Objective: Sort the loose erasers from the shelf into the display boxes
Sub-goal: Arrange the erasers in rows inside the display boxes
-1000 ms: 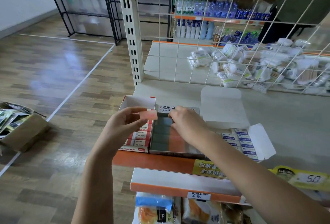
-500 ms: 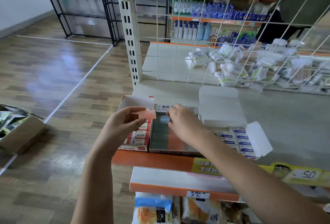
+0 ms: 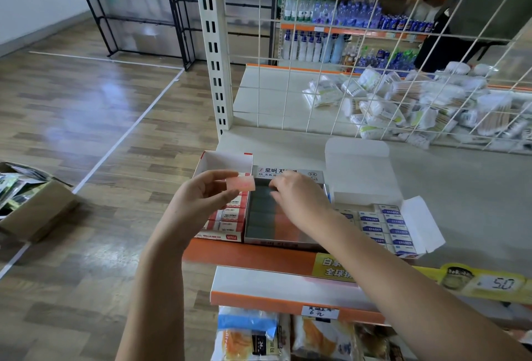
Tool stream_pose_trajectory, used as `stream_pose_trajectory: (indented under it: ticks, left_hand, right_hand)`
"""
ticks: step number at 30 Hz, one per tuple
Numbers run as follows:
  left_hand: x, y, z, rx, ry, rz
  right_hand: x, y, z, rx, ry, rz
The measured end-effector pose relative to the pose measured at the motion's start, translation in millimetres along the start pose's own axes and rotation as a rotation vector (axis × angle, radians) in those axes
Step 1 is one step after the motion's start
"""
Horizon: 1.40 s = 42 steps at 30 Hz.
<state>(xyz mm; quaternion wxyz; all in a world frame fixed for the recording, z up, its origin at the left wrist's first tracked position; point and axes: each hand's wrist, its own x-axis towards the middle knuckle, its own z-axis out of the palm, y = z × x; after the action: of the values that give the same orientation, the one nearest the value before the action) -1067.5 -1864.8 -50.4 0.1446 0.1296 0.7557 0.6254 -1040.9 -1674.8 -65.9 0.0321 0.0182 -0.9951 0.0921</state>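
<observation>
Three display boxes stand side by side at the shelf's front edge. My left hand (image 3: 198,199) pinches a pink-and-white eraser (image 3: 241,183) above the red box (image 3: 227,218), which holds red-sleeved erasers. My right hand (image 3: 299,198) reaches into the far end of the middle box (image 3: 276,222), which is filled with dark grey and orange erasers; its fingertips are hidden, so what they touch is unclear. To the right, a white box (image 3: 385,225) with its lid open holds blue-labelled erasers.
A wire grid panel (image 3: 374,73) rises behind the grey shelf (image 3: 475,188), with white packets piled beyond it. An orange price rail (image 3: 259,257) runs along the shelf front. A cardboard box (image 3: 31,205) sits on the floor at the left. Snack bags (image 3: 253,334) hang below.
Both hands stay nearly where they were. The left hand keeps the pink eraser lifted; the right hand has shifted slightly at the far end of the middle box.
</observation>
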Motion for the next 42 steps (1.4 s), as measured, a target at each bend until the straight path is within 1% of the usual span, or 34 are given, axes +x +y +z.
stream_pose_trajectory:
  ticks: [5,10,16,23,26,29,34,42]
  left_hand:
    - [0,0,0,0.024,-0.005,-0.01]
    - [-1,2,3,0.075,0.003,0.004]
    - [-1,16,12,0.206,-0.051,0.082]
    - [5,33,37,0.46,-0.176,0.206]
    - [5,37,53,0.535,-0.251,0.224]
    - [5,38,67,0.593,-0.333,0.22]
    - [6,33,83,0.735,-0.414,0.235]
    - [9,30,98,0.916,-0.529,0.26]
  right_hand:
    - [1,-3,5,-0.107,0.037,-0.008]
    - [-1,-3,-2,-0.102,0.029,-0.013]
    - [-34,17,-36,-0.088,0.165,0.051]
    - [-68,45,-51,0.013,0.102,0.223]
    - [-72,49,-52,0.075,0.043,0.301]
    - [-75,52,-50,0.122,0.037,0.364]
    - [-79,53,-52,0.198,-0.012,0.379]
    - [-81,50,-52,0.27,0.001,0.382]
